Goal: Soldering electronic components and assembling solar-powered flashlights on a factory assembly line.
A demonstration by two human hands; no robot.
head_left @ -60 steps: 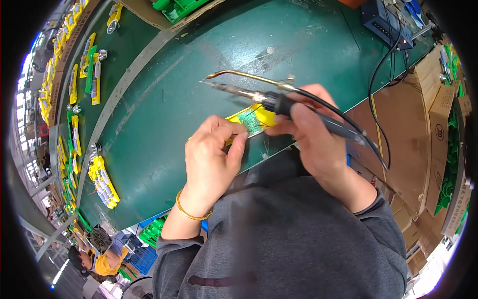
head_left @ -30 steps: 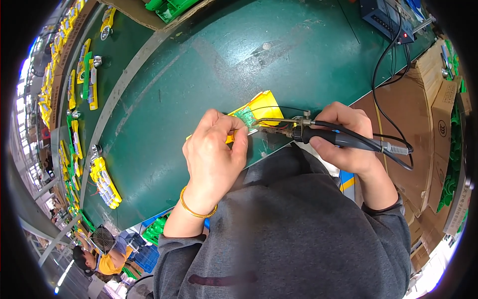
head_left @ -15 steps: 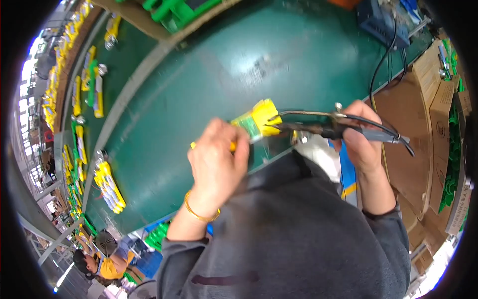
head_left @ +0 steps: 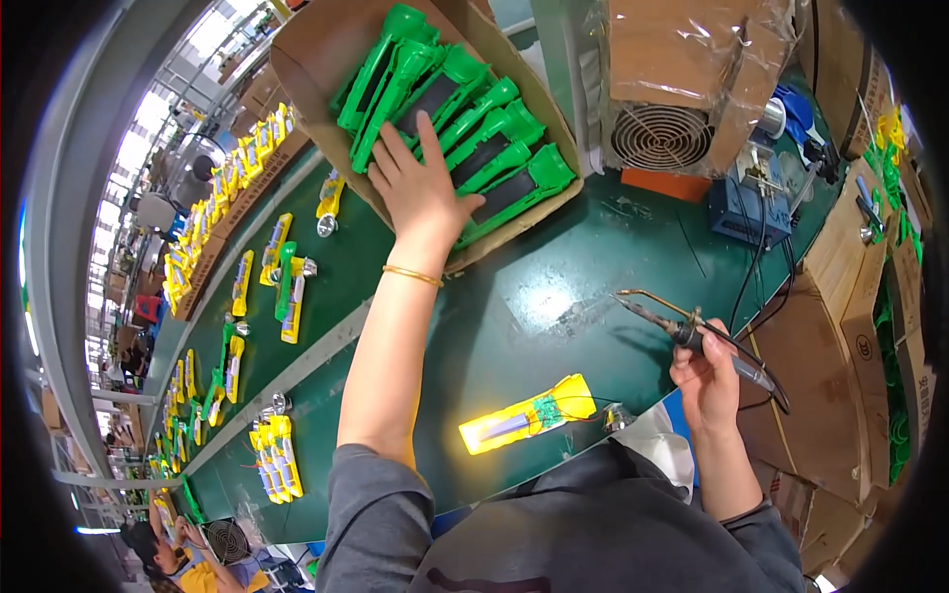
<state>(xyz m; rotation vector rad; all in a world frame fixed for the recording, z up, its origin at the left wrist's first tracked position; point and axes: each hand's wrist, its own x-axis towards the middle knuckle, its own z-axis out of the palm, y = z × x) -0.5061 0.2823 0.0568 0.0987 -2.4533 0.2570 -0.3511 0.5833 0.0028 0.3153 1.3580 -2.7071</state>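
Observation:
My left hand [head_left: 423,193] is stretched up over a cardboard box [head_left: 308,49], fingers spread and touching the green plastic housings [head_left: 494,138] lying side by side in it. It appears to grip none of them. Wrapped in my right hand [head_left: 710,385] is a soldering iron [head_left: 652,316], with a thin metal tube running along it to the tip, which points left above the table. In front of me lies a yellow flashlight housing [head_left: 573,395] with a small green circuit board and a purplish cell inside. Thin wires lead from it to a silvery lamp head [head_left: 617,418].
Yellow assembled housings [head_left: 277,457] stand grouped at the left of the green table [head_left: 494,336]. A line with more yellow and green pieces [head_left: 287,287] runs beyond a grey rail. A blue soldering station [head_left: 748,210] and a fan [head_left: 662,138] stand at back right. Another person [head_left: 188,558] sits at lower left.
My left hand has let go of the yellow housing, now on the table, and moved up to the box. The soldering iron has come away from the housing. The view has shifted.

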